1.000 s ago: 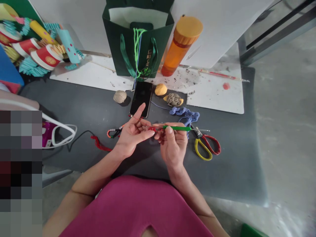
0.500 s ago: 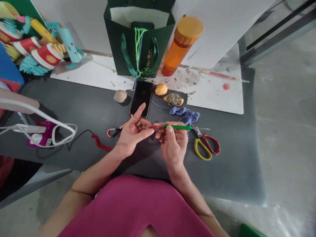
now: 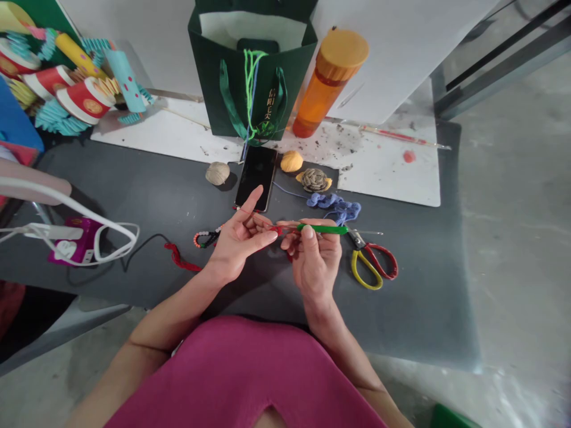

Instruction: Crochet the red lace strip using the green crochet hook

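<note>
My right hand (image 3: pixel 317 261) is closed on a crochet hook (image 3: pixel 323 229) with a green handle, its thumb pressed on top. The hook's thin shaft points left to a small piece of red crochet work (image 3: pixel 277 230). Thumb and fingers of my left hand (image 3: pixel 236 244) pinch that red piece, while the index finger stands raised with red yarn over it. A loose bundle of red yarn (image 3: pixel 181 258) lies left of my left wrist. Beyond my left hand is a dark phone (image 3: pixel 256 177). Part of the red piece is hidden by my fingers.
Scissors (image 3: pixel 373 266) with red and yellow handles lie right of my right hand. Blue crochet work (image 3: pixel 336 206), a yellow yarn ball (image 3: pixel 291 161), and a beige ball (image 3: pixel 217 173) sit farther back. A green paper bag (image 3: pixel 205 83) and an orange bottle (image 3: pixel 319 89) stand behind.
My right hand and the crochet hook have shifted slightly to the right, away from my left hand. My left hand has hardly moved.
</note>
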Demonstrator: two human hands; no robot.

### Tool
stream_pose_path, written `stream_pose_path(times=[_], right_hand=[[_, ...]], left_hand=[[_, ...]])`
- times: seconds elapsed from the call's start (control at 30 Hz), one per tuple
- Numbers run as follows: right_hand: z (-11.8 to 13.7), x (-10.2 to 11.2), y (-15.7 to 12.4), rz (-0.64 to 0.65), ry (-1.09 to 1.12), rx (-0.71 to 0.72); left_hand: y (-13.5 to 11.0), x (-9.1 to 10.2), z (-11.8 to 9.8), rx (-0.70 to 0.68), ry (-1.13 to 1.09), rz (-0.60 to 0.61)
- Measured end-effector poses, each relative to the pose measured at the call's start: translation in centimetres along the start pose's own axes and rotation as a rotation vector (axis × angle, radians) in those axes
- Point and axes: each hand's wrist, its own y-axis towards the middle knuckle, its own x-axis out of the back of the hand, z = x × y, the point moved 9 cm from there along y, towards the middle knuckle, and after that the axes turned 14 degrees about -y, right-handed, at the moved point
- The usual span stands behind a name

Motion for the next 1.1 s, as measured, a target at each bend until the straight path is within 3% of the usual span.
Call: stream_pose_path(times=[0.3, 0.43, 0.53, 0.63, 0.87, 1.1], right_hand=[[0.8, -0.2, -0.5, 0.052, -0.114, 0.154], [3.0, -0.2, -1.6, 0.01, -0.393, 0.443], [4.0, -0.4, -2.4, -0.04, -0.494, 0.613], [3.3, -0.1, -2.2, -0.08, -0.436, 0.541], [0.3, 1.4, -2.1, -0.151, -0.314, 0.211], [0.4, 1.7, -2.0, -0.129, -0.266, 0.144]], left_hand=[[-0.1, 0.1, 0.2, 0.003, 0.008, -0.018], [-0.3, -0.1, 0.3, -0.014, -0.03, -0.038], [-0.4, -0.5, 0.8, 0.055, -0.082, -0.046], [-0.5, -0.7, 1.3, 0.142, -0.131, -0.053], [-0.5, -0.3, 2.0, 0.222, -0.196, -0.073], [-0.4, -0.4, 1.8, 0.233, -0.159, -0.032]])
